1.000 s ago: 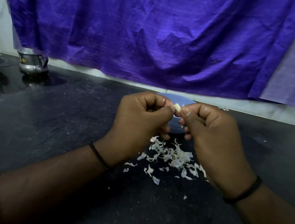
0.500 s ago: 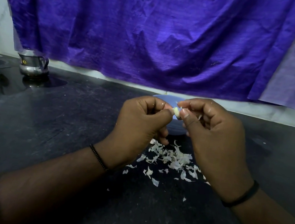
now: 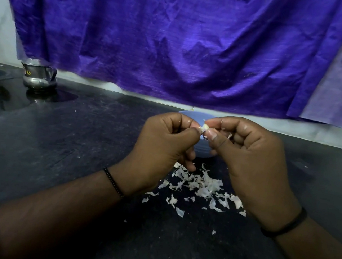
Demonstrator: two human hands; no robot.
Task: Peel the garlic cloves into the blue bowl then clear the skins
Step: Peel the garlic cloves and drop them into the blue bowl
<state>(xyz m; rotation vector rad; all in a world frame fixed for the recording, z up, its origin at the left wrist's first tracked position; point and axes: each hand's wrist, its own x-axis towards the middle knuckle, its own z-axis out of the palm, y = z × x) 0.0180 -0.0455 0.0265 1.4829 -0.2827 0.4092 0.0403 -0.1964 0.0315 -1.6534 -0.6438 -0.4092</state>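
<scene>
Pinching garlic clove (image 3: 205, 128) between both hands' fingers, left hand (image 3: 162, 150), right hand (image 3: 249, 162), jug sticker (image 3: 28, 72) unreadable

Blue bowl (image 3: 201, 152) mostly behind hands

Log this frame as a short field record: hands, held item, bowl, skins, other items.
left hand: pinches garlic clove
right hand: pinches the same clove
clove position: above the blue bowl
bowl contents: hidden by hands
skins: scattered on black counter, nearer than bowl
other: steel jug far left; purple cloth behind
</scene>
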